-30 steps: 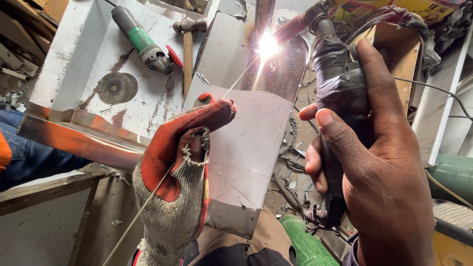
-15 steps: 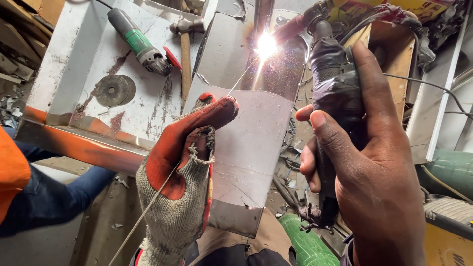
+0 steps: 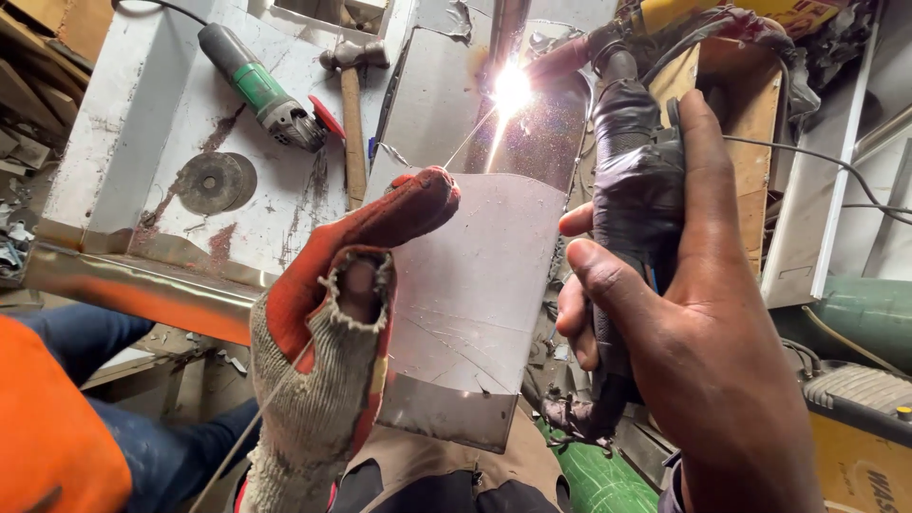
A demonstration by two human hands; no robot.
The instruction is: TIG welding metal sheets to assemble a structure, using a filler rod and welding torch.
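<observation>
Head view, near to far: left hand (image 3: 328, 351) (in a worn orange glove) pinches the filler rod (image 3: 285, 385); right hand (image 3: 703, 323) is wrapped around the welding torch (image 3: 632, 199). Beyond, the arc (image 3: 511, 90) burns at the seam above the curved metal sheet (image 3: 475, 285). Best practice: feed the rod steadily and keep the torch angle constant.

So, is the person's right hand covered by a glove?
No, the right hand is bare around the black welding torch; only the left hand wears a glove.
</observation>
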